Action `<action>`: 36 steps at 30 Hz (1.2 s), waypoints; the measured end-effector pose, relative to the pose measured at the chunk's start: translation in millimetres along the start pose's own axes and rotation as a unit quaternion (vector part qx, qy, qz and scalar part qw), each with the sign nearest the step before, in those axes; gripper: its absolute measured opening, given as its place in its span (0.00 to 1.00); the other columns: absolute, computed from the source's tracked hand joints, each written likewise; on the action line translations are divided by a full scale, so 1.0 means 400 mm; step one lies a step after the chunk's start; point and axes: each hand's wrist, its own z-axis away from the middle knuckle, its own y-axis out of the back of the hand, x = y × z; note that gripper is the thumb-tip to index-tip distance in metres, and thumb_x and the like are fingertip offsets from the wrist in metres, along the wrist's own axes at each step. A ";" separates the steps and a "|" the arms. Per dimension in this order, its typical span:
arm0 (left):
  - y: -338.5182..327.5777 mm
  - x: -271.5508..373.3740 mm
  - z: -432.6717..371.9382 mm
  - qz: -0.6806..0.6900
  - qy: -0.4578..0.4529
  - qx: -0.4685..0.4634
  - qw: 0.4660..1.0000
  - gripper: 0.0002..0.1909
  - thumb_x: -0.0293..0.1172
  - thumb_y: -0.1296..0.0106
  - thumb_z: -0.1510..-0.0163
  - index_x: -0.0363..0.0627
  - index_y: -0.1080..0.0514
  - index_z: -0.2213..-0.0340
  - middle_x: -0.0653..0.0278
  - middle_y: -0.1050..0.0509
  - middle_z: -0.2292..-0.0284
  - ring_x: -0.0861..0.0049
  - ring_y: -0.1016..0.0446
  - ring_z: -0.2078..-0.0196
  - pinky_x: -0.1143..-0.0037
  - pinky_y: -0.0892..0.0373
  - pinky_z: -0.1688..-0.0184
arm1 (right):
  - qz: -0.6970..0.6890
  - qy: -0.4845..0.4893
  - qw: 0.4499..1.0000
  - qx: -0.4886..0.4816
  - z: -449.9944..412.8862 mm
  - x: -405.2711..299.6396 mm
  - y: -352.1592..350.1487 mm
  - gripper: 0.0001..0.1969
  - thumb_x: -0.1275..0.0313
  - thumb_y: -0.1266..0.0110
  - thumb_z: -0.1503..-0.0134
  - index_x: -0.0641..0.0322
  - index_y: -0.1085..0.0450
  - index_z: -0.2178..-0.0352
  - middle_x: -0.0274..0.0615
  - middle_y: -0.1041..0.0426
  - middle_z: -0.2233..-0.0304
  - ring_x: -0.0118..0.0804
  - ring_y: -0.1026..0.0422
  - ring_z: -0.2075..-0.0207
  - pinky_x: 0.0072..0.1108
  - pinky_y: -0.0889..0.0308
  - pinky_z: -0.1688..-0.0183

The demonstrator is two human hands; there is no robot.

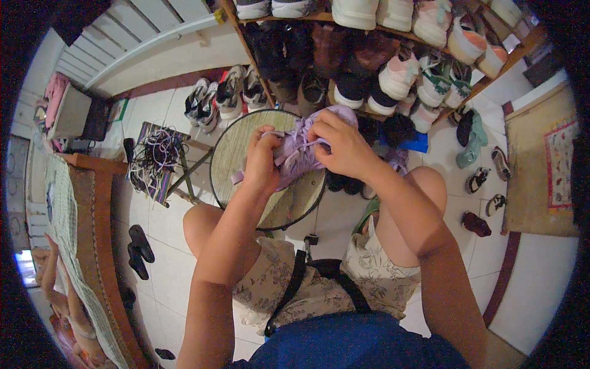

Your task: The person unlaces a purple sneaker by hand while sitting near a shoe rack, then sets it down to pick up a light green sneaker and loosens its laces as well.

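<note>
A lavender sneaker lies on a small round table with a wood-grain top, its toe pointing away to the upper right. Around the sneaker's ankle end my left hand is closed, fingers at the collar and tongue. My right hand pinches a lavender shoelace over the eyelets, thumb and fingertips together. Part of the lacing is hidden behind the right fingers. Beyond my right knee, partly covered, another lavender shoe shows near the floor.
A folding stool with a striped seat bears a tangle of shoelaces. Ahead, a wooden shoe rack is packed with shoes. Sneakers, black slippers and sandals lie on the tiles. A person reclines on a bed at left.
</note>
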 end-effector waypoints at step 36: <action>-0.044 0.052 0.034 0.098 0.135 -0.072 0.983 0.22 0.42 0.63 0.43 0.34 0.37 0.57 0.54 0.31 0.56 0.64 0.34 0.53 0.68 0.43 0.47 | -0.112 0.033 0.888 -0.445 0.120 -0.109 -0.046 0.07 0.71 0.50 0.59 0.62 0.29 0.79 0.42 0.29 0.81 0.40 0.29 0.76 0.31 0.35 0.72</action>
